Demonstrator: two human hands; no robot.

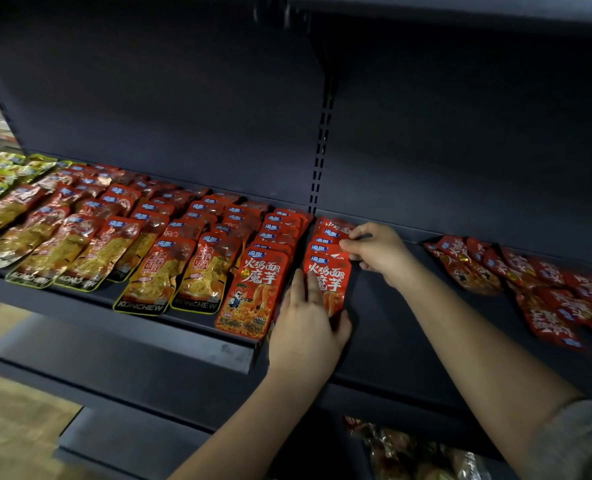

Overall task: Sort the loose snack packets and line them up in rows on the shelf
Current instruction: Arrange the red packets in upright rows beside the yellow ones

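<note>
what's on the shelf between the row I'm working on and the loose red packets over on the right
Nothing: in the head view, bare dark shelf separates the row from the loose pile.

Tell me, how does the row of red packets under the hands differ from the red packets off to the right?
The row under the hands lies straight and overlapped, front to back; the pile on the right is scattered at all angles. The left hand and right hand touch the row; the pile lies untouched. Both hold red packets on the same dark shelf.
</note>
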